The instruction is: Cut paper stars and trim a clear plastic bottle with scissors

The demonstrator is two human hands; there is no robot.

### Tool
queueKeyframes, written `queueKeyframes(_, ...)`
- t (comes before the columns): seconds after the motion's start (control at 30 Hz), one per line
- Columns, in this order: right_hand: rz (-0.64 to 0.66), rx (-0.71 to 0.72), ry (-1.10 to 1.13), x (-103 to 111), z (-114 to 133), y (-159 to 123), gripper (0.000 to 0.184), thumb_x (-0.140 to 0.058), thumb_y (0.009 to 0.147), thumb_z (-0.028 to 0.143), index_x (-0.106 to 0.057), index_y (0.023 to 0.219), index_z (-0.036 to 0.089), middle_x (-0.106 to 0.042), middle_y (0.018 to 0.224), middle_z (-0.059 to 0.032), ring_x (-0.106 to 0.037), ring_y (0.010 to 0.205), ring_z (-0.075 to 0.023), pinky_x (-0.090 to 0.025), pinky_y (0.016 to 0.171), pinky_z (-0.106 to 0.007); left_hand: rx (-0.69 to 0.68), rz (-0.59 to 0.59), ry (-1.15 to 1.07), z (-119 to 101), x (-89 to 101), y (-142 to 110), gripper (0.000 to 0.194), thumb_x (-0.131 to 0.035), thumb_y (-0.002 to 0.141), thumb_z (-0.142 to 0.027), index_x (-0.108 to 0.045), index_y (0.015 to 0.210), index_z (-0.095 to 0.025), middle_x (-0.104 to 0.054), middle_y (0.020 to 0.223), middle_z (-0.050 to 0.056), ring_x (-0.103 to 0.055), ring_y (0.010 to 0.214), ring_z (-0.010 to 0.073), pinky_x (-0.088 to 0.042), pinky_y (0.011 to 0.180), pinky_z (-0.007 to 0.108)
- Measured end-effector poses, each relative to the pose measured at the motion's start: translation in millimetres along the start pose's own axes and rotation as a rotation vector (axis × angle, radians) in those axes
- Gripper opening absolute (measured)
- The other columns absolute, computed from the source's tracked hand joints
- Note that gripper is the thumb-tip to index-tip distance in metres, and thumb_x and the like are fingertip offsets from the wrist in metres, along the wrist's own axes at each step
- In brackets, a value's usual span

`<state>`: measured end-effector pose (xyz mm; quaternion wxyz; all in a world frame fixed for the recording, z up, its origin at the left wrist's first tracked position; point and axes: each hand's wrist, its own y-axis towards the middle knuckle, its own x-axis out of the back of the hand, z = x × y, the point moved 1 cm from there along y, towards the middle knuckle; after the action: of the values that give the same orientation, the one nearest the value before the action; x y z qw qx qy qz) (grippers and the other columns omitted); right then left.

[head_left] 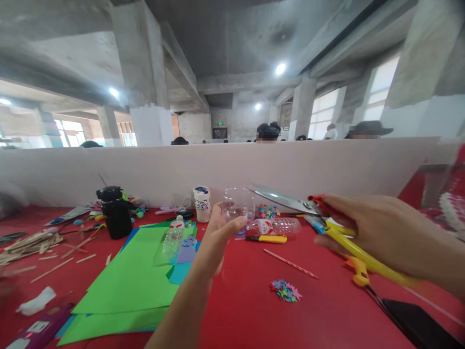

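My left hand (221,232) is wrapped round a clear plastic cup-like piece (238,201), perhaps the cut end of a bottle, held upright above the table. My right hand (374,228) grips a pair of scissors (283,198) with red and yellow on the handles; their metal blades point left, with the tips close to the cup's rim. Whether the blades touch the plastic I cannot tell. Behind my left hand a clear plastic bottle (286,227) with a red and white label lies on its side. A yellow utility knife (272,239) lies in front of it.
Green paper sheets (134,271) carry another clear bottle (172,240). A black flask (114,213) and a white container (202,203) stand farther back. Star pieces (285,291), a striped stick (290,263), a yellow glue gun (361,274) and wooden sticks (32,246) lie about. A white partition (145,169) bounds the table.
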<state>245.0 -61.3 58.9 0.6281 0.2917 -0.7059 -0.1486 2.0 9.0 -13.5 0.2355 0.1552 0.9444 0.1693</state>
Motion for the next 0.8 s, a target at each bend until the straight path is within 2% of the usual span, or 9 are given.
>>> queueKeyframes(0.07, 0.123, 0.037, -0.057, 8.9, 1.7, 5.7, 0.033, -0.056, 0.079, 0.057, -0.06, 0.084, 0.025, -0.072, 0.071, -0.0093, -0.067, 0.063, -0.0307, -0.037, 0.058, -0.037, 0.021, 0.009, 0.009, 1.8, -1.3, -0.9, 0.045, -0.079, 0.071, -0.031, -0.054, 0.107, -0.02, -0.069, 0.106, 0.008, -0.064, 0.108, 0.0263, -0.044, 0.094, 0.039)
queueKeyframes(0.17, 0.225, 0.013, -0.107, 12.0, 3.0, 10.8, 0.022, -0.058, 0.081, 0.046, -0.059, 0.084, 0.025, -0.073, 0.073, -0.0077, -0.066, 0.062, -0.027, -0.034, 0.058, -0.035, 0.038, 0.026, 0.032, 0.4, -2.7, -2.8, 0.043, -0.078, 0.071, -0.031, -0.056, 0.106, -0.019, -0.07, 0.105, 0.008, -0.063, 0.109, 0.0275, -0.043, 0.095, 0.04)
queueKeyframes(0.27, 0.237, 0.006, -0.14, 7.5, 1.5, 12.7, 0.023, -0.058, 0.083, 0.044, -0.063, 0.09, 0.023, -0.075, 0.078, -0.009, -0.068, 0.067, -0.0279, -0.033, 0.06, -0.035, 0.051, 0.063, 0.057, -2.8, -3.2, -3.6, 0.04, -0.076, 0.071, -0.027, -0.059, 0.106, -0.02, -0.072, 0.102, 0.007, -0.064, 0.106, 0.0272, -0.043, 0.094, 0.04)
queueKeyframes(0.5, 0.298, 0.084, -0.182, 5.5, 2.5, 22.0, 0.042, -0.047, 0.087, 0.059, -0.064, 0.101, 0.023, -0.076, 0.086, -0.0085, -0.069, 0.073, -0.0306, -0.034, 0.061, -0.037, 0.048, 0.093, 0.098, -6.5, -1.2, -0.8, 0.043, -0.071, 0.07, -0.02, -0.064, 0.112, -0.022, -0.072, 0.097, 0.003, -0.064, 0.098, 0.0213, -0.044, 0.088, 0.033)
queueKeyframes(0.63, 0.336, 0.118, -0.212, 10.1, 6.8, 28.8, 0.041, -0.038, 0.087, 0.057, -0.062, 0.094, 0.025, -0.076, 0.088, -0.0102, -0.07, 0.076, -0.0343, -0.038, 0.061, -0.039, 0.045, 0.096, 0.112, -7.0, 0.9, 0.5, 0.042, -0.069, 0.07, -0.019, -0.065, 0.111, -0.023, -0.072, 0.092, 0.0, -0.063, 0.09, 0.0176, -0.044, 0.087, 0.031)
queueKeyframes(0.8, 0.369, 0.111, -0.231, 11.6, 8.6, 33.0, 0.043, -0.031, 0.086, 0.057, -0.06, 0.092, 0.026, -0.076, 0.088, -0.0108, -0.069, 0.075, -0.0359, -0.037, 0.06, -0.04, 0.057, 0.073, 0.136, -3.3, 2.1, 0.4, 0.031, -0.068, 0.07, -0.02, -0.066, 0.102, -0.021, -0.072, 0.096, 0.003, -0.064, 0.093, 0.0196, -0.043, 0.088, 0.033)
